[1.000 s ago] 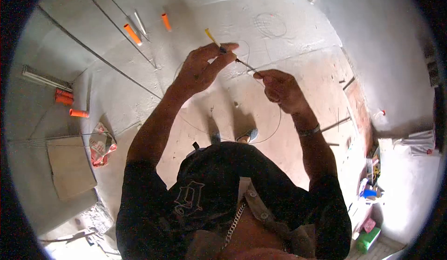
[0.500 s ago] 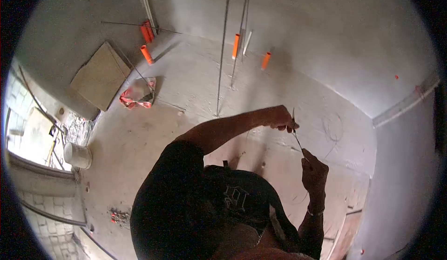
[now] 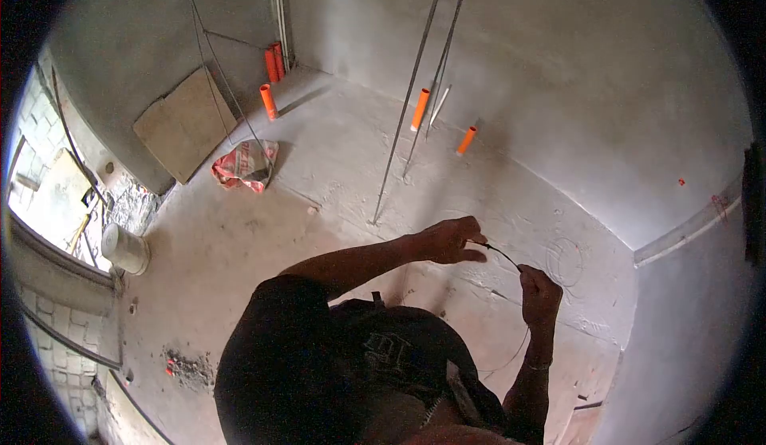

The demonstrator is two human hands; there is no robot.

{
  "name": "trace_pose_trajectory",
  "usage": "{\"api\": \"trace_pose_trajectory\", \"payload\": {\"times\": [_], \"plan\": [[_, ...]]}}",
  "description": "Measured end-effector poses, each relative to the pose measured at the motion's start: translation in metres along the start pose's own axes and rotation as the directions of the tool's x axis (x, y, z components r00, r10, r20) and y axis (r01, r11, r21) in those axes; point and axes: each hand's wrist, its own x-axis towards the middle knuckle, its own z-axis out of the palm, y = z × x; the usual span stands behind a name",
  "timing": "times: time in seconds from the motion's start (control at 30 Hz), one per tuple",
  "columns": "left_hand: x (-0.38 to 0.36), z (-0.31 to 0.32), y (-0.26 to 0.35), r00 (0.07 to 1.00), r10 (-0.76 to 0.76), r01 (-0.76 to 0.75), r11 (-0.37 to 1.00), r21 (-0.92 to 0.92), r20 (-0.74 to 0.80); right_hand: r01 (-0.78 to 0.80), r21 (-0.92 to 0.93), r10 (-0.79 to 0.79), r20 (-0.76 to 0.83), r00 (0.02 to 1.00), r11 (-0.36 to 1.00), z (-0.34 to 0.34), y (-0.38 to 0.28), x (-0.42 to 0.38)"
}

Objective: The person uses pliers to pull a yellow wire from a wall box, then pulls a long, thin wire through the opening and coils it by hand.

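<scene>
Head view: The cable point(image 3: 504, 254) spans the space between the two hands, in front of the torso and above the floor point(image 3: 263, 261). It arches slightly, sloping down from the left hand point(image 3: 449, 240) to the right hand point(image 3: 542, 295). At the left hand, the thumb stands apart from the forefinger, and the dark end section of the cable enters the gap between them; whether the fingers grip it cannot be told. At the right hand, thumb and fingers are closed on the opposite end of the visible span. The hands are apart from each other, the right one nearer the body. A thin strand point(image 3: 523, 347) hangs below the right hand and curves toward the torso. Beyond the hands, an orange pipe stub point(image 3: 420, 110) stands on the floor near a long, slanting rod point(image 3: 392, 146).
</scene>
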Motion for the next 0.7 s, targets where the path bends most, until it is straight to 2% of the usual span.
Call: {"api": "trace_pose_trajectory", "payload": {"times": [0.03, 0.07, 0.1, 0.13, 0.17, 0.2, 0.23, 0.27, 0.3, 0.33, 0.37, 0.4, 0.43, 0.5, 0.57, 0.6, 0.63, 0.67, 0.7], "plan": [[-0.001, 0.0, 0.003, 0.997, 0.019, -0.024, 0.997, 0.07, 0.077, -0.027, -0.017, 0.028, 0.052, 0.998, 0.999, -0.002, 0.0, 0.004], [-0.002, 0.0, -0.006, 0.997, 0.016, -0.021, 0.998, 0.067, 0.077, -0.053, -0.036, 0.057, 0.101, 0.993, 0.998, -0.001, 0.0, 0.009], [-0.002, 0.001, -0.014, 0.99, 0.017, -0.026, 0.998, 0.063, 0.14, -0.055, -0.036, 0.058, 0.103, 0.993, 0.998, 0.0, 0.006, 0.012], [-0.001, 0.003, -0.021, 0.979, 0.02, -0.033, 0.998, 0.059, 0.202, 0.052, -0.017, -0.05, 0.104, 0.993, 0.998, 0.002, 0.018, 0.016], [-0.003, 0.007, -0.026, 0.979, 0.019, -0.031, 0.998, 0.058, 0.201, 0.16, 0.003, -0.16, 0.106, 0.981, 0.987, 0.001, 0.028, 0.017], [0.001, 0.002, -0.019, 0.931, -0.123, 0.188, 0.968, -0.164, 0.343, 0.154, 0.002, -0.154, 0.11, 0.982, 0.988, -0.007, 0.034, 0.021], [0.005, -0.001, -0.011, 0.838, -0.215, 0.419, 0.843, -0.339, 0.501, -0.086, 0.098, 0.06, 0.246, 0.967, 0.991, -0.017, 0.039, 0.025], [0.007, -0.001, -0.005, 0.839, -0.219, 0.423, 0.838, -0.344, 0.498, -0.328, 0.155, 0.246, 0.395, 0.885, 0.932, -0.025, 0.044, 0.029], [0.01, 0.0, 0.002, 0.867, -0.012, 0.293, 0.821, -0.49, 0.499, -0.468, 0.361, 0.291, 0.446, 0.846, 0.807, -0.028, 0.052, 0.03], [0.01, 0.002, 0.01, 0.865, 0.192, 0.167, 0.762, -0.625, 0.464, -0.47, 0.358, 0.289, 0.454, 0.843, 0.807, -0.028, 0.063, 0.029], [0.013, 0.002, 0.017, 0.797, 0.023, 0.452, 0.639, -0.622, 0.603, -0.394, 0.451, 0.19, 0.432, 0.881, 0.801, -0.024, 0.073, 0.031], [0.016, -0.003, 0.021, 0.8, 0.015, 0.454, 0.639, -0.621, 0.6, -0.31, 0.542, 0.087, 0.398, 0.913, 0.781, -0.021, 0.079, 0.034], [0.019, -0.009, 0.024, 0.804, -0.044, 0.464, 0.67, -0.579, 0.593, -0.311, 0.542, 0.084, 0.402, 0.912, 0.78, -0.022, 0.083, 0.038], [0.02, -0.01, 0.021, 0.805, -0.101, 0.484, 0.682, -0.549, 0.584, -0.201, 0.331, 0.057, 0.399, 0.915, 0.922, -0.031, 0.077, 0.04], [0.017, -0.012, 0.014, 0.913, 0.151, 0.16, 0.724, -0.671, 0.38, -0.188, 0.304, 0.06, 0.387, 0.92, 0.934, -0.03, 0.089, 0.037], [0.019, -0.021, 0.02, 0.913, 0.147, 0.167, 0.718, -0.676, 0.381, -0.163, 0.282, 0.051, 0.366, 0.929, 0.945, -0.027, 0.095, 0.034], [0.022, -0.03, 0.028, 0.863, 0.033, 0.336, 0.708, -0.621, 0.505, -0.173, 0.28, 0.059, 0.373, 0.926, 0.944, -0.021, 0.103, 0.032], [0.024, -0.035, 0.032, 0.784, -0.076, 0.494, 0.678, -0.545, 0.616, -0.056, 0.17, 0.003, 0.299, 0.954, 0.984, -0.014, 0.111, 0.03], [0.023, -0.029, 0.026, 0.784, -0.08, 0.501, 0.669, -0.55, 0.616, 0.057, 0.049, -0.067, 0.233, 0.97, 0.997, -0.007, 0.119, 0.028]]}}
